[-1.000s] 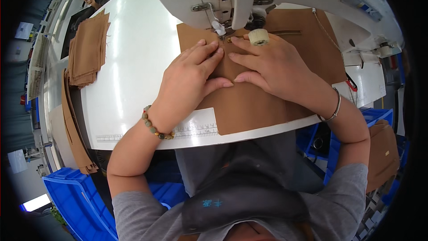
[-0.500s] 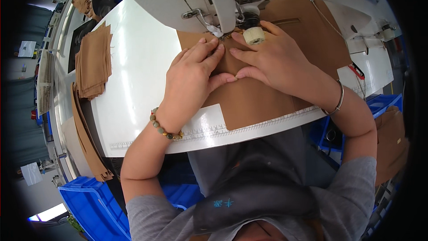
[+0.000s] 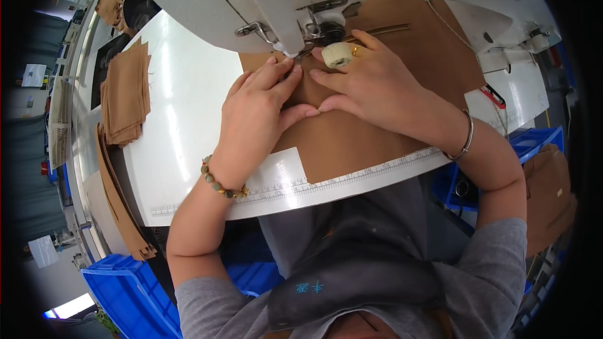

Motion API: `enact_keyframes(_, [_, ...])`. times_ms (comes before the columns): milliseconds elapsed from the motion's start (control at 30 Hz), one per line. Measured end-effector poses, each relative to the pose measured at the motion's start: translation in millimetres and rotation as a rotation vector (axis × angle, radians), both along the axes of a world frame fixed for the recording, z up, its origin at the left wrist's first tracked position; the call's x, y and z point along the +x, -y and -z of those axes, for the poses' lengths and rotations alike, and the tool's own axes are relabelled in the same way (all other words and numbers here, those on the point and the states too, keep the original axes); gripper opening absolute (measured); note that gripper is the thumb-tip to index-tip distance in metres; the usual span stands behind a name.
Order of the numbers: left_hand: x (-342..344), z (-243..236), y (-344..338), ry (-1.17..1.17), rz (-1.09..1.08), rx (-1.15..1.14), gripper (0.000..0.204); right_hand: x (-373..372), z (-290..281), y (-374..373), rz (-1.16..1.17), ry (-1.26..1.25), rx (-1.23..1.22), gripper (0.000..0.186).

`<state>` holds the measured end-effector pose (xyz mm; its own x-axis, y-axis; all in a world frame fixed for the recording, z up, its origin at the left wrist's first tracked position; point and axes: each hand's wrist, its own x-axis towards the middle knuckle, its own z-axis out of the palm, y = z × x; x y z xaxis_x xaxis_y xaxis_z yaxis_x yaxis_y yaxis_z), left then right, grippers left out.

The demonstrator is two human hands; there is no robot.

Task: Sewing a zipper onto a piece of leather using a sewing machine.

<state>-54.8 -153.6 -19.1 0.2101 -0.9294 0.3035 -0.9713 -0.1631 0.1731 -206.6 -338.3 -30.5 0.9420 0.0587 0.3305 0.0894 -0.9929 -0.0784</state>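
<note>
A brown fabric or leather-like panel (image 3: 355, 141) lies under the head of a white sewing machine (image 3: 217, 0). My left hand (image 3: 251, 110) rests on it, fingers stretched toward the needle area and thumb held apart. From the other side, my right hand (image 3: 370, 81) lies on the panel with its fingers spread, close by a cream ribbed knob (image 3: 338, 55). The two thumb tips meet, or nearly so, over the panel. A long narrow slot (image 3: 383, 29) with edged sides shows beyond my right fingers. Fingertips partly hide the stitching spot.
Stacked brown pieces (image 3: 125, 91) lie at the left, with long brown strips (image 3: 116, 191) nearer me. A ruler scale (image 3: 352, 177) runs along the table's front edge. A red-and-black cutter (image 3: 494, 96) lies at the right. Blue crates (image 3: 129, 289) stand below.
The whole view has shifted slightly, so the machine and table sit a little further left in it. Both hands keep nearly the same pose on the brown panel.
</note>
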Motion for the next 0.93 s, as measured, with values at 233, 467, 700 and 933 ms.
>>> enact_keyframes(233, [1.2,1.9,-0.7,-0.016,0.007,0.004,0.063,1.0,2.9,0.3,-0.003,-0.006,0.01,0.051])
enact_keyframes(467, [3.9,2.1,0.7,0.032,0.018,-0.042,0.061,3.4,-18.7,33.8,0.19,0.227,0.205,0.033])
enact_keyframes(700, [5.0,3.8,0.2,0.044,0.035,-0.044,0.063,12.3,-29.2,50.4,0.265,0.45,0.413,0.018])
enact_keyframes(933, [1.0,2.6,-1.7,0.031,0.016,-0.01,0.063,14.4,-23.7,51.1,0.246,0.465,0.461,0.019])
